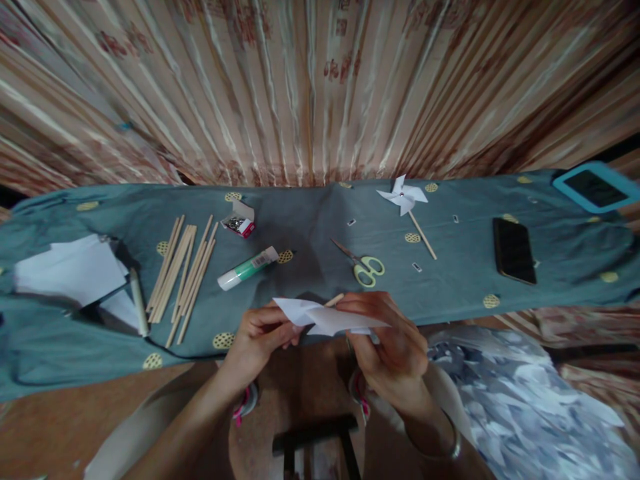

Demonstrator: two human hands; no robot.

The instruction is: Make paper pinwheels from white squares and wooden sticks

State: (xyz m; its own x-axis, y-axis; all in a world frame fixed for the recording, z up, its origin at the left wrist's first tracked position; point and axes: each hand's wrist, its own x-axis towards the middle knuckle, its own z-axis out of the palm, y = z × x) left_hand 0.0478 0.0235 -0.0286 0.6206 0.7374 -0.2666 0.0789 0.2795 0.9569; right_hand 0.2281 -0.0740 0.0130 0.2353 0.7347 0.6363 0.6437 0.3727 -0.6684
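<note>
A white folded-paper pinwheel (325, 317) is held between both hands at the table's front edge. The fingers of my left hand (263, 337) are closed on its left side. Wrapped around its right side is my right hand (395, 340), partly covered by the paper. The tip of a wooden stick (334, 300) shows behind the paper, close to the right fingers; its other end is hidden. Just beyond the hands lie green-handled scissors (367, 269), and a glue stick (249, 268) rests to the left. A finished pinwheel (403, 195) on a stick lies farther back right.
Several wooden sticks (187, 273) lie left of the glue. A small open box (241, 220) holds metal pieces. Paper sheets (73, 270) and a pale pen-like tool (139, 303) with a black cord are far left. A phone (514, 251) and blue-framed tablet (595, 187) lie right.
</note>
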